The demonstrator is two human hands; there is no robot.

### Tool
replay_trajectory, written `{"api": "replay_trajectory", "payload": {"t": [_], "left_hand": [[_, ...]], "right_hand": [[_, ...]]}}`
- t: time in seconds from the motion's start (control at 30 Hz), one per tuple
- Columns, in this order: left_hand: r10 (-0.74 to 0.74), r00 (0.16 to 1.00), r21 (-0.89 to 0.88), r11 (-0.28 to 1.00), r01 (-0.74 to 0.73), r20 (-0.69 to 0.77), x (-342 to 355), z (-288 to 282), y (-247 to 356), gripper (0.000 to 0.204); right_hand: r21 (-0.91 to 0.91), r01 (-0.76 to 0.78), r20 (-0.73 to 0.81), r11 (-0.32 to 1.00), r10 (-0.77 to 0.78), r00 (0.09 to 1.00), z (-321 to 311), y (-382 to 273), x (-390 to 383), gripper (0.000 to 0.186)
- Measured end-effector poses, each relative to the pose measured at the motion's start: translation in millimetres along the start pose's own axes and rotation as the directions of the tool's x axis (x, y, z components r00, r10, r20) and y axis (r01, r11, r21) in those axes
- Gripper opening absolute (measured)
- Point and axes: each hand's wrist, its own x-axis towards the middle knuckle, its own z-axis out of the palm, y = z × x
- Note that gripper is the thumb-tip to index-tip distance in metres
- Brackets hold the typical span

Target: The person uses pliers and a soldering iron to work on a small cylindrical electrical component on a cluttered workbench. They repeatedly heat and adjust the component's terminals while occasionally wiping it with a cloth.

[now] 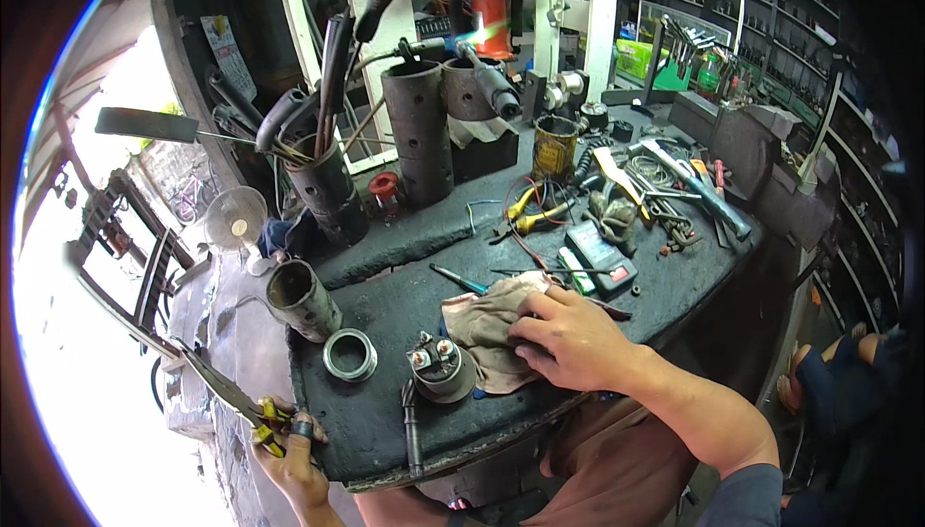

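Observation:
My left hand (292,455) grips long-nosed pliers (231,392) by their yellow handles at the bench's left front corner, jaws pointing up and left. My right hand (568,334) has its bent fingers on a tan cloth (491,334), gripping it. Just left of the cloth stands a round metal part (438,373) with two terminal posts on top. A metal ring (350,355) lies left of that, and a dark tool (413,431) lies lengthwise near the front edge. A teal-handled tool (461,278) lies behind the cloth, near a grey meter (599,257).
Metal cylinders (414,142) holding tools stand at the back, with another (303,301) front left. Cutters (525,219), a hammer (699,185) and cables crowd the right, beside a vise (780,180). The dark bench (385,421) has worn edges. Another person's leg (838,382) shows at far right.

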Motion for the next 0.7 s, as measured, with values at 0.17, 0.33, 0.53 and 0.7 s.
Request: {"api": "replay_trajectory", "payload": {"t": [0.17,0.33,0.53,0.7], "left_hand": [[-0.059,0.998,-0.012,0.998,0.058,-0.021,-1,-6,0,0.04],[-0.049,0.998,-0.035,0.998,0.048,-0.044,2,-4,-8,0.042],[-0.016,1.0,-0.027,1.0,0.015,-0.024,6,-4,-10,0.038],[-0.039,0.999,-0.025,0.999,0.039,-0.008,6,-7,-12,0.036]], "right_hand": [[-0.014,-0.008,0.028,1.0,0.008,1.0,-1,-1,2,0.019],[-0.024,0.014,-0.03,1.0,-0.015,0.999,0,2,2,0.019],[-0.044,0.01,-0.006,0.999,-0.01,1.0,2,5,5,0.018],[-0.024,0.008,0.002,1.0,-0.008,1.0,1,4,2,0.02]]}}
